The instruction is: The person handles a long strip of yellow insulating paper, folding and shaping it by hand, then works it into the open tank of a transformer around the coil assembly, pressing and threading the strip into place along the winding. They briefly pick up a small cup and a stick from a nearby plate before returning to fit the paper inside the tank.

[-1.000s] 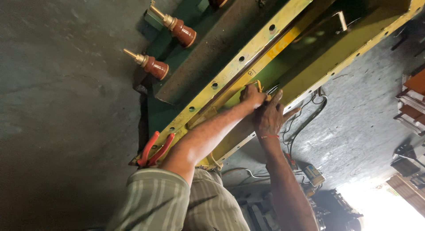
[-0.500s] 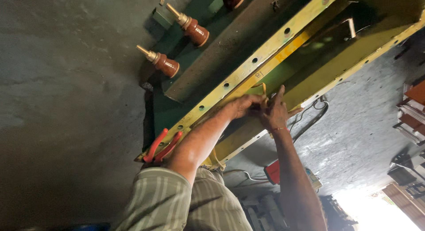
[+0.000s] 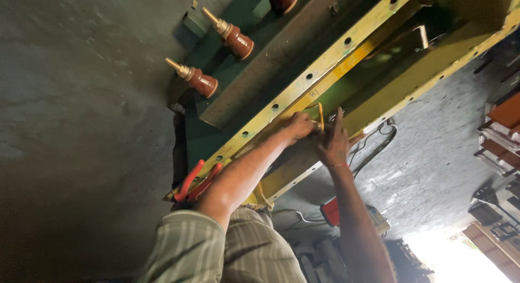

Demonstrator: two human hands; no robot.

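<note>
While both arms stretch toward mid-frame:
Left hand [image 3: 297,126]: curled, pinching a yellow strap [image 3: 320,116] (thin loop)
Right hand [image 3: 333,143]: forefinger raised, resting on the yellow-green tank [image 3: 325,66]

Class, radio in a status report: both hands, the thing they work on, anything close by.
Left hand and right hand together at a thin yellow strap inside the green and yellow metal box. Grip unclear. Red-handled pliers on box corner.

I see a workshop: a rough concrete floor [image 3: 81,126], a big green and yellow metal tank [image 3: 346,71] with brown insulators [image 3: 203,82], red-handled pliers [image 3: 195,182] on its rim, and loose cables [image 3: 379,145] on the ground.
</note>
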